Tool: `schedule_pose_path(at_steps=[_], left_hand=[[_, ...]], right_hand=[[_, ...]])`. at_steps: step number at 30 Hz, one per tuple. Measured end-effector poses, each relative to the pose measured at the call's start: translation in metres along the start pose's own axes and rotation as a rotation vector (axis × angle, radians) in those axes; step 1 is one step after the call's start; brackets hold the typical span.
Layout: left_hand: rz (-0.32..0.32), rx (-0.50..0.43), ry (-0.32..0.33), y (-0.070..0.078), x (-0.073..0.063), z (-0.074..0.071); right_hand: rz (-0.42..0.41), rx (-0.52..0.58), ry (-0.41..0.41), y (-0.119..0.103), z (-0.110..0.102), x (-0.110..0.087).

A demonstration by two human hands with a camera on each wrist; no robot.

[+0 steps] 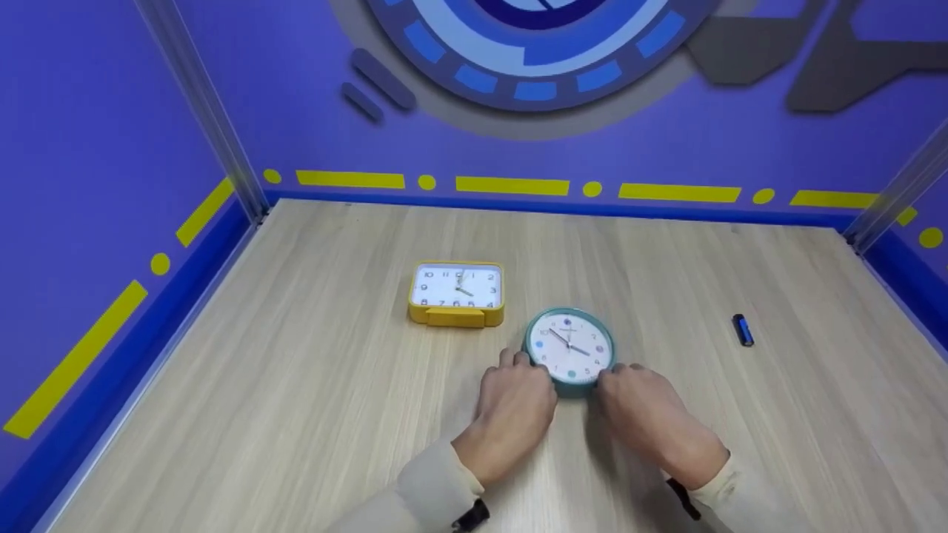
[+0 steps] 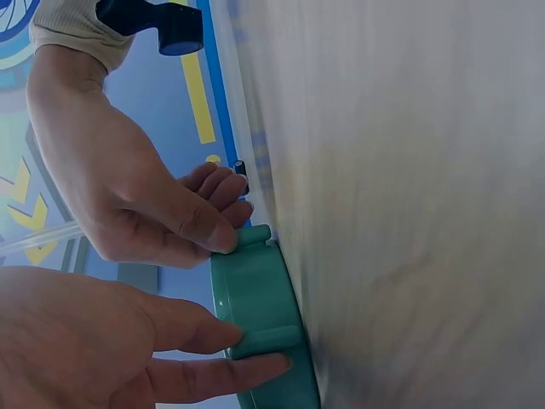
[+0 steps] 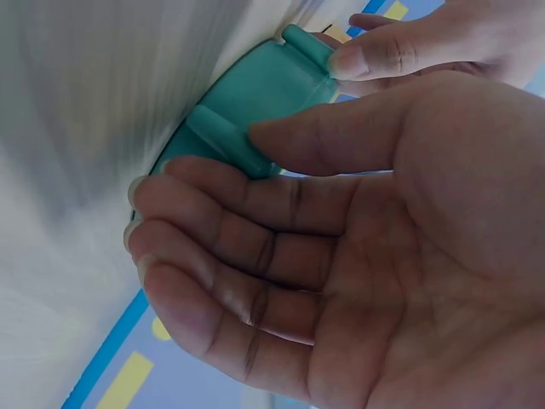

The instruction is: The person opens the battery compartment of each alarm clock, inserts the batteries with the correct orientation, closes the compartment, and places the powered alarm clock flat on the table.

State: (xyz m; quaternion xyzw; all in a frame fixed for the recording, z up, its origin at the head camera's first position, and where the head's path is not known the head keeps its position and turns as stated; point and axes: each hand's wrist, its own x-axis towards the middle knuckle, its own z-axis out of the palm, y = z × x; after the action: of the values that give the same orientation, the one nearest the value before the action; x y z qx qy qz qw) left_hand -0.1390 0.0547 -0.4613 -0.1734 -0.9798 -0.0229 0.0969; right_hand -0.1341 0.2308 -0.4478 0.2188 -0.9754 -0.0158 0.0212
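A round green desk clock [image 1: 569, 366] with a white dial lies face up on the table, tilted toward the person. My left hand [image 1: 516, 400] grips its lower left edge, and the right hand [image 1: 648, 411] holds the lower right edge. Two stubby feet stick out of the green rim; in the left wrist view, the left thumb and forefinger pinch one foot [image 2: 268, 340]. The right wrist view has the right thumb and forefinger at the other foot [image 3: 226, 141], its remaining fingers curved alongside the rim.
A yellow rectangular alarm clock [image 1: 455, 294] stands to the left, behind the green one. Off to the right lies a small blue-and-black battery [image 1: 743, 330]. Blue-purple panels [image 1: 355, 148] wall in the wooden table [image 1: 311, 333] at the back and both sides.
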Motion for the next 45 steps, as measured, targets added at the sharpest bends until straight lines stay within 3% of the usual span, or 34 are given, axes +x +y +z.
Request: schedule_pose_path(at_steps=[12, 17, 24, 31, 45], left_hand=[[0.011, 0.003, -0.041, -0.007, -0.01, -0.009], [0.001, -0.062, -0.038, -0.011, -0.009, -0.012], [0.004, -0.212, -0.151, -0.022, -0.002, -0.015], [0.04, -0.305, -0.165, -0.032, 0.001, -0.017], [0.073, -0.337, -0.17, -0.036, 0.0, -0.02]], right_hand=[[-0.008, 0.013, -0.042, -0.009, -0.003, -0.002], [-0.015, 0.029, -0.061, -0.009, -0.004, -0.001], [-0.034, 0.105, -0.078, 0.0, -0.004, 0.001], [-0.013, 0.224, -0.121, 0.004, -0.008, 0.002], [-0.045, 0.277, -0.175, 0.006, -0.012, 0.002]])
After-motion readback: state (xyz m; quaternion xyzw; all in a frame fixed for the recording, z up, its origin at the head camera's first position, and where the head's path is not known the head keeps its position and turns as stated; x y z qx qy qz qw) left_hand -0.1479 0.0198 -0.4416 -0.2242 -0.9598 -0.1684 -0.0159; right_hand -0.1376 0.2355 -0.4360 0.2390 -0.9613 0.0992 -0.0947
